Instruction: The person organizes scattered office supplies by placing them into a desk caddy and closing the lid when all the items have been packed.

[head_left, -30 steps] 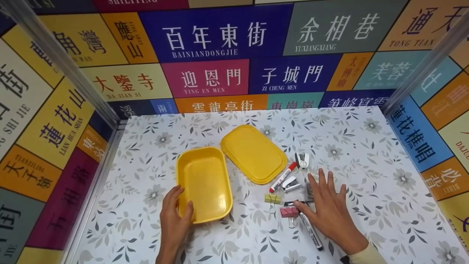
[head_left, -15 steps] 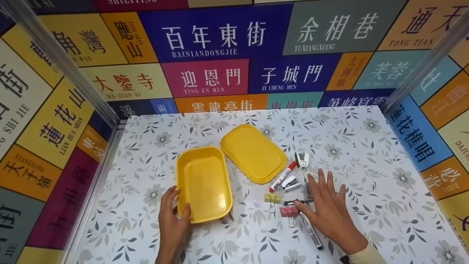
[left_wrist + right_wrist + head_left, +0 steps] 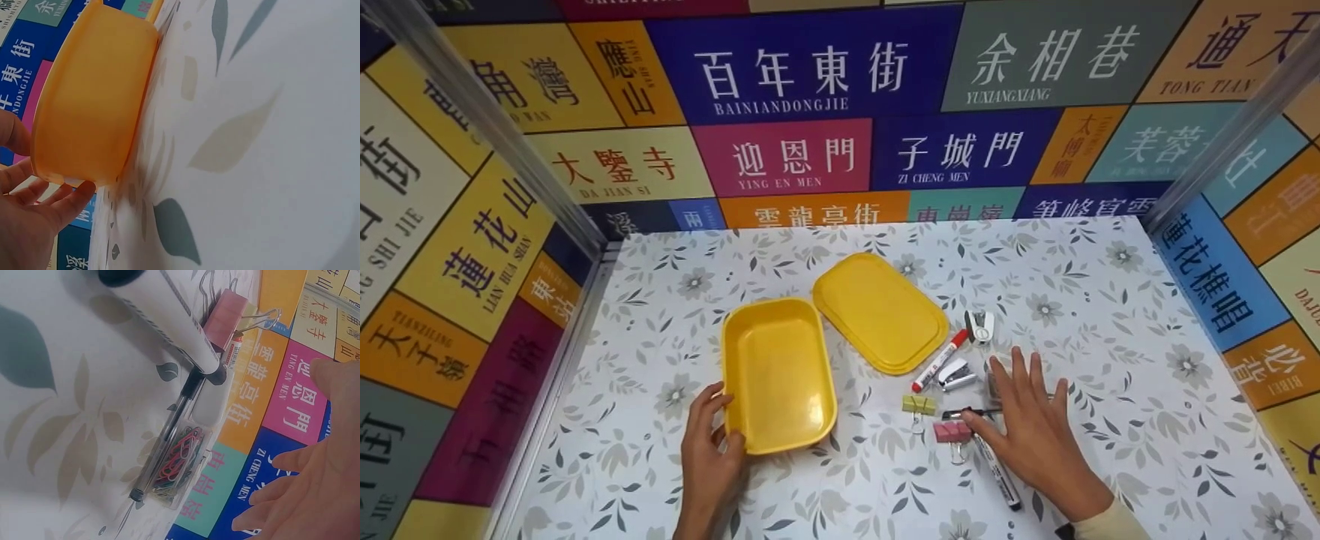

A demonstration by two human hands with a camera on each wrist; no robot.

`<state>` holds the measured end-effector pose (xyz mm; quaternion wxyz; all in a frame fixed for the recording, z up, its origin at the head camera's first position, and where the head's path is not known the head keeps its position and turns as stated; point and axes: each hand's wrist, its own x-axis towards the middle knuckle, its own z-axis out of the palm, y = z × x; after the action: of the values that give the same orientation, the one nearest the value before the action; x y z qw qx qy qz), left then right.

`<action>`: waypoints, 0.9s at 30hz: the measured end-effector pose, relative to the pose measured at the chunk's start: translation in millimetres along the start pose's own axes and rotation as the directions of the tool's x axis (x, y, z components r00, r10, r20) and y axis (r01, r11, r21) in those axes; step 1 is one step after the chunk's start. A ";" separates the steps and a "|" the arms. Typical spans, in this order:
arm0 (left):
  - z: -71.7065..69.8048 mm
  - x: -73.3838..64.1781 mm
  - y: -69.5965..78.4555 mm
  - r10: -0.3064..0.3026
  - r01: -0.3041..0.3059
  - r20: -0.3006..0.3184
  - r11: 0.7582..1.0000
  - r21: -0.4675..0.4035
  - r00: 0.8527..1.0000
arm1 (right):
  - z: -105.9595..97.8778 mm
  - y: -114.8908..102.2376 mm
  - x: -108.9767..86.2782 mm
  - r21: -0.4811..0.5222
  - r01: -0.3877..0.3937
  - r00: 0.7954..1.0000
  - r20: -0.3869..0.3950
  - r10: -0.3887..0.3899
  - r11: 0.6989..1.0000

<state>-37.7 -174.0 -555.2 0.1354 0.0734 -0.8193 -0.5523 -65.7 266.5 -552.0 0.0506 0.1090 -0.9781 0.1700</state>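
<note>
A yellow plastic box [image 3: 780,375] without its lid stands left of the table's middle. My left hand [image 3: 709,450] is at its near left corner; fingers touch the outer wall and the thumb lies by the rim. My right hand [image 3: 1039,435], fingers spread, hovers over a clear case of colored paper clips [image 3: 180,464] and a black pen [image 3: 166,439], holding nothing. Beside it lie a black-capped white marker [image 3: 997,472], a pink binder clip [image 3: 952,433], a yellow-green binder clip [image 3: 919,406], a small white stapler [image 3: 957,375] and a red-capped marker [image 3: 941,360].
The yellow lid [image 3: 881,311] lies flat behind the box, to its right. A small black-and-white item [image 3: 979,328] sits right of the lid. Panels with Chinese lettering [image 3: 802,67] close off the back and both sides of the flower-patterned table [image 3: 1080,277].
My left thumb has drawn back from over the box's inside to its near corner, and the hand has shifted slightly left. My right hand has stayed in place.
</note>
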 end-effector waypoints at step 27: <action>-3.5 -2.6 -38.9 -0.021 0.019 0.046 0.999 0.032 0.999 | 13.0 0.8 1.2 0.062 0.046 0.999 0.002 -0.046 0.997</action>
<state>-35.3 -191.2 -590.4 0.1097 0.0710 -0.8301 -0.5421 -67.9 262.5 -564.2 0.0494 0.1332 -0.9696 0.1990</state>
